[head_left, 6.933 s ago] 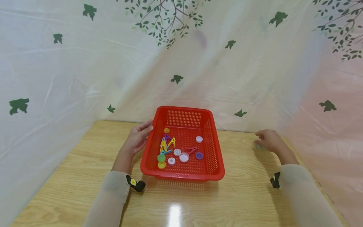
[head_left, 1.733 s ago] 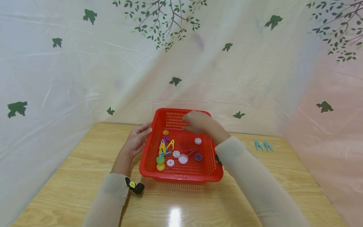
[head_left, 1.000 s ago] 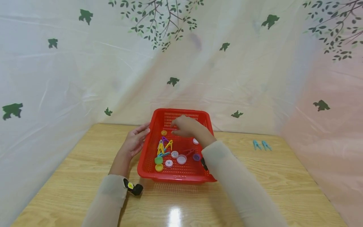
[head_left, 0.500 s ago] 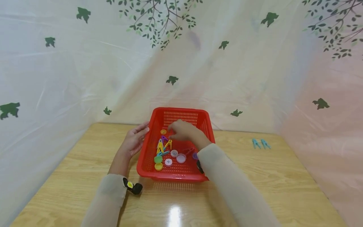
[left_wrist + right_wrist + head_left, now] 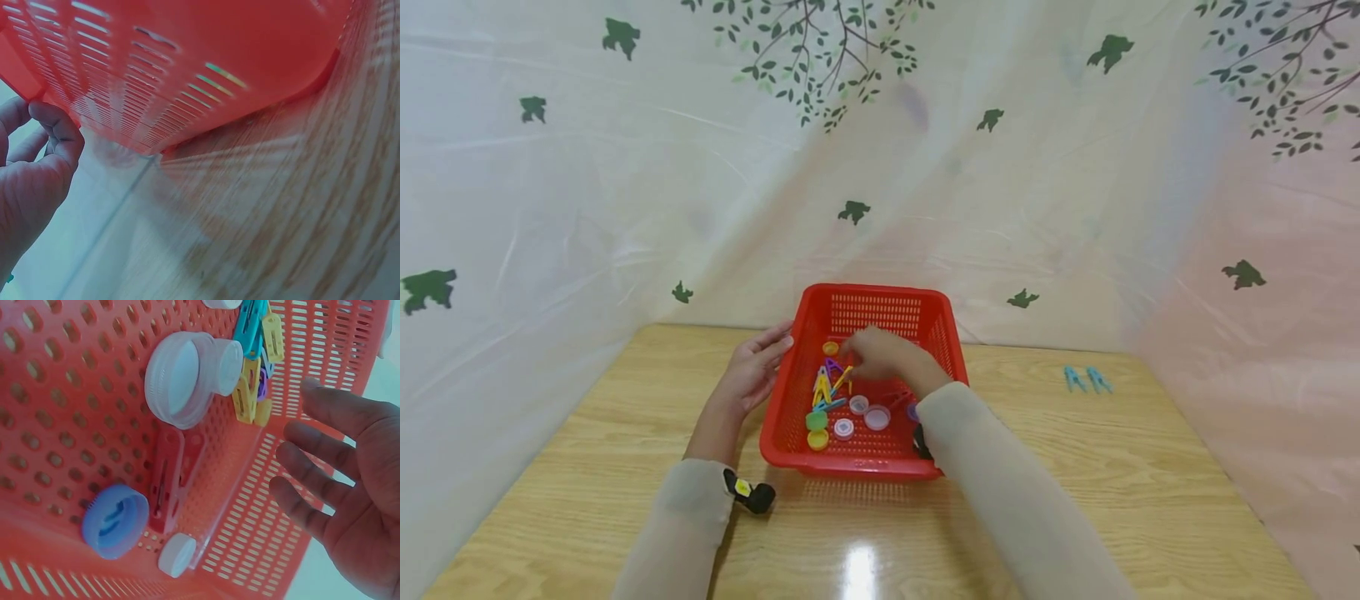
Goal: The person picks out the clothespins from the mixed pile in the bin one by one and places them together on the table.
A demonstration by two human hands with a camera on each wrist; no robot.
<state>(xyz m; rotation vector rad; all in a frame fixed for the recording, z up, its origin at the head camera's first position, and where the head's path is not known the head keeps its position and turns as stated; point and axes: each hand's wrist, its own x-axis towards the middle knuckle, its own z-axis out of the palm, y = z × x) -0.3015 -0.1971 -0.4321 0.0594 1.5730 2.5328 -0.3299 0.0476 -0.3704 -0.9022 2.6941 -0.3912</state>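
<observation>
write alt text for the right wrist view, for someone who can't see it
A right hand with nothing visible in its grasp extends over a red perforated basket. Inside lie a red clothespin, a clear lid, a purple cap, a small white cap and, at the top, bunched yellow and teal clothespins.

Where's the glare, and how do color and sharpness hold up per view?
Head: bright glare patch on the wooden table at the bottom edge, small clothespins soft; left wrist: hazy, bluish cast, left hand tinted too; right wrist: cool, hazy cast, right hand dim and shaded.
</observation>
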